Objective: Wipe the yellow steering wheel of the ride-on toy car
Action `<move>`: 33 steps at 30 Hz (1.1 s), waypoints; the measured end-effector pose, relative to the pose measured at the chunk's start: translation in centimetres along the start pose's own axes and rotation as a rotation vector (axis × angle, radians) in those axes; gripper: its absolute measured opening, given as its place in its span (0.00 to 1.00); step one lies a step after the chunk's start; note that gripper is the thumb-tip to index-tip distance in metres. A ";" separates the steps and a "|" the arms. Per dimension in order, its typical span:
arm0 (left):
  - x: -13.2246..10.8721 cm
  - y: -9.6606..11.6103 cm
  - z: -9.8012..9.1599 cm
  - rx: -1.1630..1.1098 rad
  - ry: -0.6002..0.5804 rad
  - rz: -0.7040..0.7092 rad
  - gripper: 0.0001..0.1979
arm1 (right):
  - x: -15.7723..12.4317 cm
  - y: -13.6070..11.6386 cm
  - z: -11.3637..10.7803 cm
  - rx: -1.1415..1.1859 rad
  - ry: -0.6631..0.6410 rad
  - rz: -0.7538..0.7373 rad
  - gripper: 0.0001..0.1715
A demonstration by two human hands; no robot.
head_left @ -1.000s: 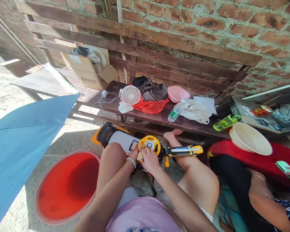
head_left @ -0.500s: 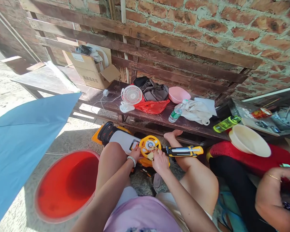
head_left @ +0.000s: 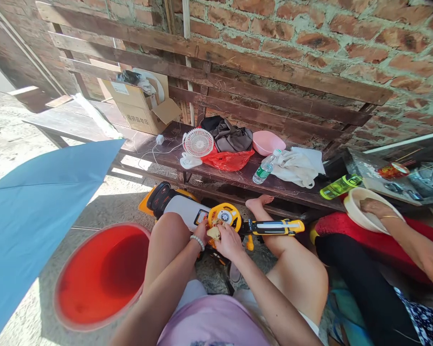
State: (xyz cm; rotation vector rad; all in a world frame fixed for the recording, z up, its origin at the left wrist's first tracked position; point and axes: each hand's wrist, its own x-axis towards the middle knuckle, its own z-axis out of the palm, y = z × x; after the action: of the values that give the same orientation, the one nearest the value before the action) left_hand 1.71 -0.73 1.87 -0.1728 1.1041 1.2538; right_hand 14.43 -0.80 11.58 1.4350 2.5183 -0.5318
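My left hand [head_left: 201, 234], with a white beaded bracelet on its wrist, and my right hand [head_left: 229, 242] meet over my lap. Both press on a pale yellow lump [head_left: 213, 233], possibly food, though I cannot tell what it is. Just behind my hands stands a yellow and black toy ride-on vehicle [head_left: 187, 211], and its round yellow steering wheel [head_left: 225, 216] lies almost against my fingers. My bare knees rise on either side of my hands.
An orange-red bucket [head_left: 103, 274] stands left of my knee, beyond it a blue umbrella [head_left: 39, 216]. A co-worker's hand [head_left: 373, 207] rests in a cream bowl [head_left: 361, 211] at right. A wooden bench [head_left: 216, 170] holds a fan, bags and a bottle against a brick wall.
My right hand has moved left, and the lump has shifted left with it. The co-worker's hand has moved from the right side into the cream bowl.
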 end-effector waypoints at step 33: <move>-0.4 1.3 -1.3 0.100 0.091 -0.001 0.11 | 0.8 1.7 1.0 -0.110 -0.080 -0.088 0.24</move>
State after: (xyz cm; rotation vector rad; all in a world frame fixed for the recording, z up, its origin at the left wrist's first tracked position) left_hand -0.07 -1.36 2.11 -0.1559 1.2418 1.1969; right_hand 15.47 0.28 10.05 1.2449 2.5140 -0.4476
